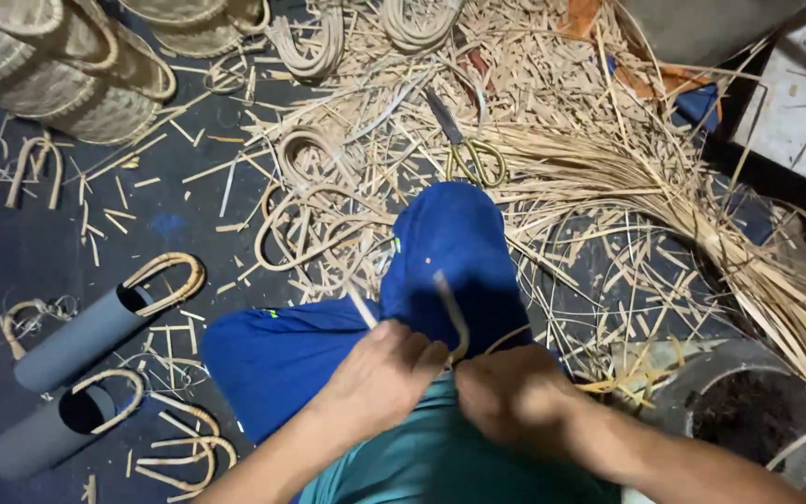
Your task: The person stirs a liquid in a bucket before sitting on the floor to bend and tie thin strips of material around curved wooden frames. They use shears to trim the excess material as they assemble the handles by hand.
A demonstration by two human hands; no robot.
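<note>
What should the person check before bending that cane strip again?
1. Both hands on the strip: ok. The left hand and right hand meet on the cane strip above the lap.
2. Grip firm: cannot tell; the fingers are blurred.
3. Strip whole: cannot tell; only a thin curved piece shows.
4. Scissors safely away: ok. The scissors lie on the floor beyond the knee, apart from both hands.
5. More cane within sight: ok. A bundle of cane lies to the right.
6. Floor tidy: not ok; scraps lie scattered everywhere.

Scissors (464, 149), 2 grey tubes (81, 338), woven baskets (67, 65), scattered cane offcuts (552, 103)
</note>
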